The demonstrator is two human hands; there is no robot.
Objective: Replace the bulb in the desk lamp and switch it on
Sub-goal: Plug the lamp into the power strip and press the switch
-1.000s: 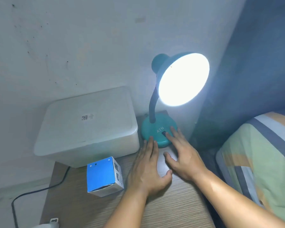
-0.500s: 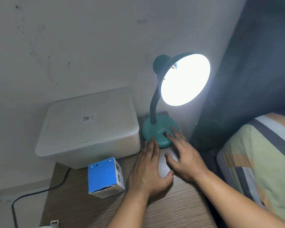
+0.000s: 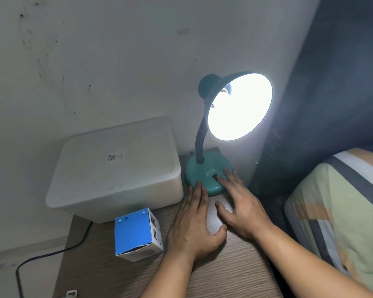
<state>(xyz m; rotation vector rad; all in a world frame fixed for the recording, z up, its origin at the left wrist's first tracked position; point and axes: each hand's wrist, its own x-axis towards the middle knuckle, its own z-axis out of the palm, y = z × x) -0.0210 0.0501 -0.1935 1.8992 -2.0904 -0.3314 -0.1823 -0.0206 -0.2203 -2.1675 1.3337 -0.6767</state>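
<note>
The lit desk lamp (image 3: 222, 134) stands on the table (image 3: 224, 274). Both hands are open: left hand (image 3: 194, 224) flat beside its base, right hand (image 3: 239, 207) on the switch (image 3: 215, 177). The base looks stable (the gooseneck bends), so pressing suffices.

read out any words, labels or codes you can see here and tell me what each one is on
"ATN": pale letters on the teal lamp base, beside its black switch.
QR code sticker with a line of print on the white storage box: too small to read.
Print and a barcode-like patch on the white side of the blue bulb box: too small and blurred to read.
Nothing else legible.
</note>
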